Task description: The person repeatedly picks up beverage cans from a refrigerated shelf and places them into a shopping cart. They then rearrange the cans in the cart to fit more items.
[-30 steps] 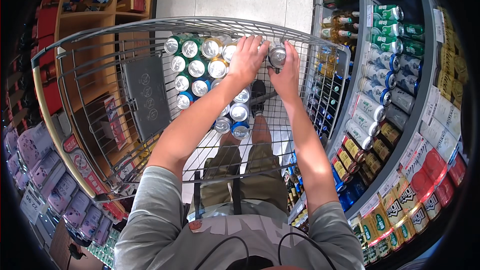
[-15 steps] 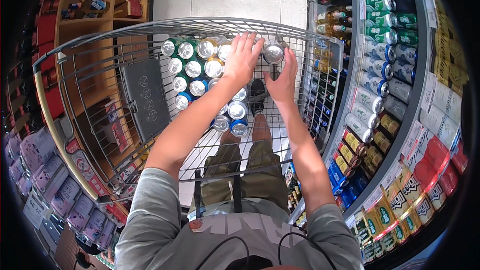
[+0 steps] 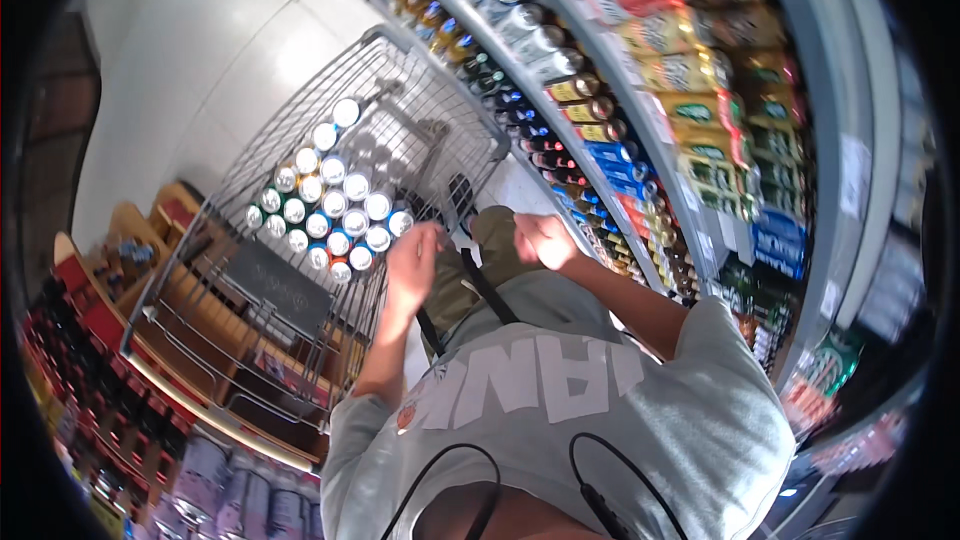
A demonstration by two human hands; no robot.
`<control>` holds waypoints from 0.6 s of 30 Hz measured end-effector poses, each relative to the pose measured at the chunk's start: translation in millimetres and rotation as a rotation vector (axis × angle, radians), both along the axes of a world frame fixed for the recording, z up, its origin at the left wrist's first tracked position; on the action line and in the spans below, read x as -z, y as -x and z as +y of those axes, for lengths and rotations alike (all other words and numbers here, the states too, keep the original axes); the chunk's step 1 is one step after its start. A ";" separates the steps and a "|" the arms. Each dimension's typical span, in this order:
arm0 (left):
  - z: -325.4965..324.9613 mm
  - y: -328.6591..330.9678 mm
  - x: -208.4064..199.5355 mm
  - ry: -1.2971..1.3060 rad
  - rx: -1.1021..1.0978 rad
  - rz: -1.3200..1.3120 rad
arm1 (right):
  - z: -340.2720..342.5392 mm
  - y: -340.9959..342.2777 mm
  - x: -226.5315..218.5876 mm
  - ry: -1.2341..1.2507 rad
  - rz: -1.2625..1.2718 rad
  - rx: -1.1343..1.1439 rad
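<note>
Both my hands are drawn back in front of my body, beside the near side of the wire shopping cart (image 3: 285, 110). My left hand (image 3: 412, 258) is loosely curled next to the cart's near edge, close to the last cans. My right hand (image 3: 546, 240) is closed with its fingers folded in, over my right leg. Nothing shows in either hand, though both are slightly blurred. Inside the cart, several drink cans (image 3: 333, 203) stand upright in rows with silver tops up. One line of them runs to the far side, ending in a can (image 3: 346, 112).
Shelves of cans and bottles (image 3: 600, 105) run along the right. A dark grey panel (image 3: 275, 285) is at the cart's handle end. Left of the cart stand wooden shelves (image 3: 135, 230) and purple packs (image 3: 240, 490). Pale tiled floor (image 3: 190, 50) lies beyond the cart.
My hands have left the cans and come back out of the cart toward my body. The view has turned to the right, so the cart now sits to the left. The cans stay standing.
</note>
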State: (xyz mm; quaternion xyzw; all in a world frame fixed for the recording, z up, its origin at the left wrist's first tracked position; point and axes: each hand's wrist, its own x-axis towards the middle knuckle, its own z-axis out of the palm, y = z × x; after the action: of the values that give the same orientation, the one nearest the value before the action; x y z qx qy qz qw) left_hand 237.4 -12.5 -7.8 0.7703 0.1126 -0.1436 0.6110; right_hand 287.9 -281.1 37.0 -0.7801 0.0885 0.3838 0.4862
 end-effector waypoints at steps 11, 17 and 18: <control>-156.2 52.0 -82.1 0.345 0.737 -0.002 | -188.1 79.6 -89.7 0.048 -0.672 0.447; -277.2 66.6 -140.4 0.197 0.959 -0.002 | -277.7 22.8 -168.2 0.453 -1.429 0.212; -296.5 71.9 -144.8 0.212 0.957 -0.069 | -290.7 15.5 -175.1 0.528 -1.092 0.216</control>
State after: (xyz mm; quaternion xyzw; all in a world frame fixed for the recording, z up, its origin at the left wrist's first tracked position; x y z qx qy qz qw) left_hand 165.5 -309.0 137.0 0.6735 -0.2894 -0.3931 0.5550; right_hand 272.4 -571.9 212.1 -0.9446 -0.0026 -0.1575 0.2880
